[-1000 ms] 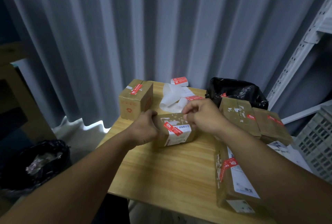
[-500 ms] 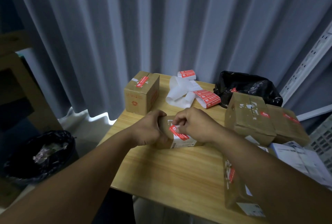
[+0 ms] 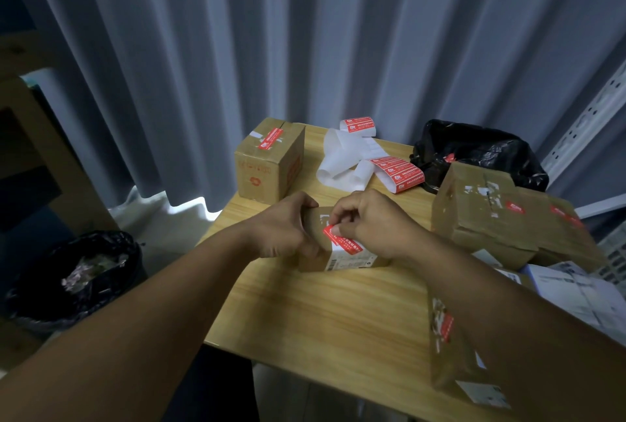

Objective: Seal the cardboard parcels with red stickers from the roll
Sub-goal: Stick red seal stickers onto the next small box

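Work is on the small parcel [image 3: 342, 254], which stands on the bench [image 3: 321, 313] between the two hands. The right hand [image 3: 372, 225] is now down on the red sticker [image 3: 343, 240], fingers curled, and pinches its upper end against the cardboard. One second ago this hand was at the back edge of the top, and the sticker lay plain to see across the front corner. I judge that this is the pressing-down step, so this parcel is almost sealed, though I cannot say if the end is being rubbed flat or lifted to correct it. The left hand [image 3: 288, 228] has not moved: it grips the left side of the parcel and keeps it steady. Behind, the sticker roll [image 3: 359, 125] lies at the far edge, with its loose strip [image 3: 396, 172] and the empty white backing paper [image 3: 338, 157] spread beside it. The box [image 3: 267, 164] at the back left already carries a sticker, and the parcels [image 3: 491, 208] piled on the right also show red marks. For containers: the black bag on the bench [image 3: 481, 150] shows only a small red bit at its mouth, and the rest is hidden. The black bag on the floor [image 3: 78, 272] at the left holds crumpled paper scraps. The white crate [image 3: 614, 252] at the right edge is cut off, so I cannot see inside.
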